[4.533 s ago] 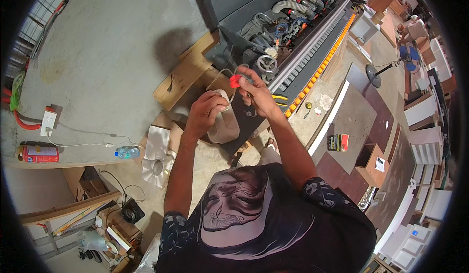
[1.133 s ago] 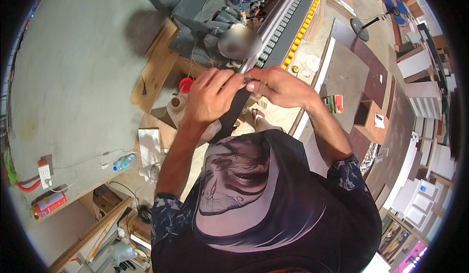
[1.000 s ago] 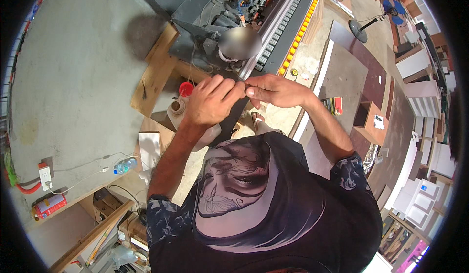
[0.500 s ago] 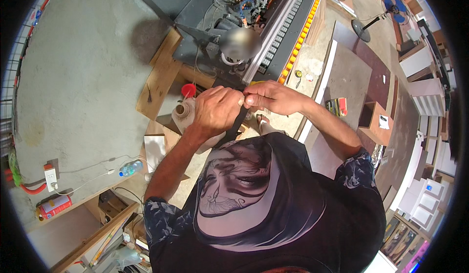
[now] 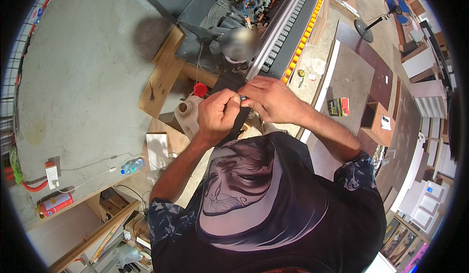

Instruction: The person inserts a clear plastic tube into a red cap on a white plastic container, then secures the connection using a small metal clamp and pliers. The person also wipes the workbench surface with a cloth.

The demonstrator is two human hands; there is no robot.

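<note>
My left hand (image 5: 218,115) and my right hand (image 5: 274,101) meet in front of my body, beside the near end of a grey machine (image 5: 195,48). The fingers of both are closed, with thumbs and fingertips pinched together around a small dark piece (image 5: 243,97). Most of that piece is hidden by the fingers, so its kind cannot be made out. Just left of my left hand stands an off-white plastic jug (image 5: 189,118) with an uncapped mouth. A red cup-like piece (image 5: 200,89) is beside it.
The machine carries a track of grey pads and yellow rollers (image 5: 302,41). Wooden boards (image 5: 159,82) lean at its left. To the right, a worktable (image 5: 349,70) holds a small yellow-and-red box (image 5: 338,107) and a wooden box (image 5: 375,121). A fan (image 5: 364,30) stands farther off.
My left hand has turned and its fingers have curled more tightly. My right hand has shifted slightly, and the small dark piece now shows between the fingertips. The view has moved a little.
</note>
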